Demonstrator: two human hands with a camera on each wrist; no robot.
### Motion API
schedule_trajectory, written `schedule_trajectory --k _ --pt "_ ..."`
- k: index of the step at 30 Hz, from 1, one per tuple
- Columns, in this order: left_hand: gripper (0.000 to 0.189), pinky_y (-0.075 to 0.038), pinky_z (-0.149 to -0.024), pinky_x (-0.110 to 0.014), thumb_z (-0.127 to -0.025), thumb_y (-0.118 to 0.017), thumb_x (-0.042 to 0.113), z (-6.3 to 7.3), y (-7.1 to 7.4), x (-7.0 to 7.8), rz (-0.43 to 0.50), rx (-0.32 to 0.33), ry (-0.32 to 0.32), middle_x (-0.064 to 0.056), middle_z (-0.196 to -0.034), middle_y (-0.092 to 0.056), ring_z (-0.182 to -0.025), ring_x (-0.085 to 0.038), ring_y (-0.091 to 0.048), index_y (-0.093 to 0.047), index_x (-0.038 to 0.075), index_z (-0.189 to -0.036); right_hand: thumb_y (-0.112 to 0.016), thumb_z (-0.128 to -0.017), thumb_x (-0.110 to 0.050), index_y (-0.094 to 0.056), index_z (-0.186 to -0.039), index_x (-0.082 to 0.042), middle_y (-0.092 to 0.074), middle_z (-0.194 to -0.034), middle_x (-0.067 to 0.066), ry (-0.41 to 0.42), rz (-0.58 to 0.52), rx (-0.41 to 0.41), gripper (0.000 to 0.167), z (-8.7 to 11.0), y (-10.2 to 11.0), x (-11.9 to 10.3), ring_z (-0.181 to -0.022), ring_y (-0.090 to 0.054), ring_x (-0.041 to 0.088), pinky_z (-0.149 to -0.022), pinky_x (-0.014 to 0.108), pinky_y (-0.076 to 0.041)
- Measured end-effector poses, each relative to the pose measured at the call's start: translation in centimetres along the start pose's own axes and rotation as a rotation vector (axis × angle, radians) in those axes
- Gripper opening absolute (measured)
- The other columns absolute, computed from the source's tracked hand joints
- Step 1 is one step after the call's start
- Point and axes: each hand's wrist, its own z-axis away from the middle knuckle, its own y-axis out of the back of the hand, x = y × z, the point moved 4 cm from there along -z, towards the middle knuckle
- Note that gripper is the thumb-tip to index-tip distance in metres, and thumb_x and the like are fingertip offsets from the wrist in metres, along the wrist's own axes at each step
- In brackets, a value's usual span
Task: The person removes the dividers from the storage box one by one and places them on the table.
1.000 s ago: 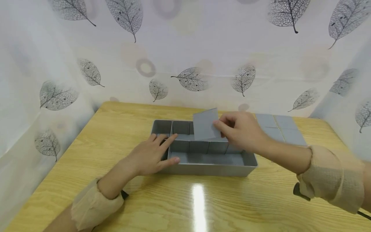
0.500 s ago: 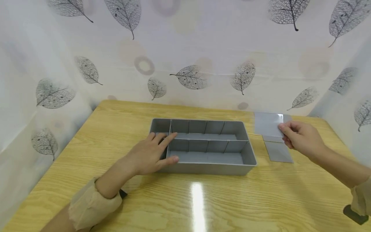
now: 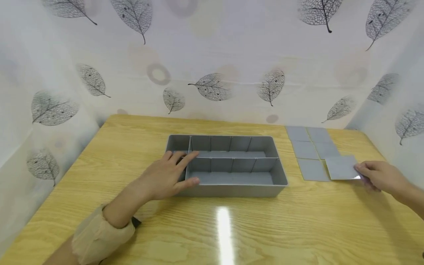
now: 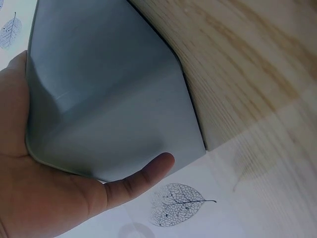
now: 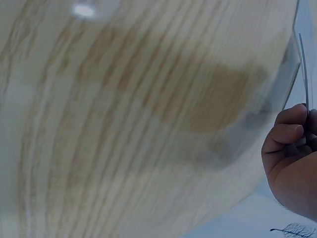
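A grey drawer organizer box (image 3: 238, 191) sits on the table, with a lengthwise wall and a crosswise wall near its left end. My left hand (image 3: 162, 179) rests on that left end, fingers spread over the small compartments and thumb near the front rim. In the left wrist view the thumb (image 4: 141, 181) lies straight along the box's outer wall (image 4: 114, 119). Off to the right, my right hand (image 3: 384, 177) pinches a thin grey divider panel (image 3: 342, 168) by its right edge. The right wrist view shows this panel (image 5: 303, 69) edge-on.
Several flat grey panels (image 3: 313, 170) lie in two columns right of the box, just left of and behind the held panel. Behind the wooden table (image 3: 185, 228) hangs a leaf-print cloth (image 3: 232, 55).
My right hand has carried the panel from above the box, over the back right, to the near right beside the other panels. The left hand has stayed on the box.
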Motion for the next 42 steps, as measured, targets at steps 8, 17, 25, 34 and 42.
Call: schedule_trajectory --k 8,17,25,34,42 --pt "0.08 -0.043 -0.105 -0.057 -0.098 -0.046 0.064 0.1 -0.1 -0.1 -0.004 -0.001 -0.004 -0.021 -0.15 -0.042 -0.132 -0.044 -0.044 -0.023 0.02 -0.16 -0.035 -0.109 -0.038 -0.046 -0.069 -0.012 -0.048 -0.053 -0.002 0.041 0.212 0.069 0.049 -0.4 -0.6 1.0 -0.048 -0.04 0.012 -0.051 0.027 -0.032" --pt "0.082 -0.044 -0.104 -0.056 -0.098 -0.047 0.064 0.2 0.0 -0.1 -0.012 0.02 -0.017 -0.021 -0.149 -0.044 -0.129 -0.043 -0.046 -0.022 0.018 -0.161 -0.039 -0.109 -0.031 -0.042 -0.066 -0.015 -0.041 -0.056 -0.004 0.139 0.351 0.141 0.046 -1.3 -0.8 0.1 -0.052 -0.035 0.012 -0.054 0.026 -0.028" --pt "0.1 -0.035 -0.115 -0.054 -0.096 -0.044 0.069 0.0 -0.2 -0.3 -0.027 -0.019 0.023 -0.024 -0.157 -0.035 -0.14 -0.044 -0.039 -0.009 0.001 -0.16 -0.041 -0.109 -0.029 -0.045 -0.069 -0.015 -0.037 -0.058 -0.004 0.188 0.45 0.13 0.042 -1.7 -0.8 0.2 -0.054 -0.037 0.013 -0.057 0.028 -0.031" --pt "0.099 -0.026 -0.12 -0.053 -0.097 -0.042 0.068 0.1 -0.2 -0.5 -0.024 -0.043 0.031 -0.031 -0.154 -0.035 -0.144 -0.045 -0.033 -0.027 -0.013 -0.151 -0.039 -0.109 -0.026 -0.046 -0.069 -0.013 -0.036 -0.055 -0.003 0.276 0.42 0.219 0.043 -2.7 1.4 -5.4 -0.048 -0.03 0.01 -0.051 0.026 -0.026" --pt "0.096 -0.038 -0.113 -0.052 -0.097 -0.043 0.068 0.0 -0.3 -0.5 -0.04 -0.021 0.027 -0.03 -0.147 -0.043 -0.137 -0.043 -0.041 -0.034 -0.012 -0.148 -0.045 -0.107 -0.03 -0.044 -0.066 -0.015 -0.037 -0.054 -0.002 0.437 0.38 0.246 0.044 -3.2 1.1 -20.7 -0.049 -0.033 0.013 -0.052 0.029 -0.03"
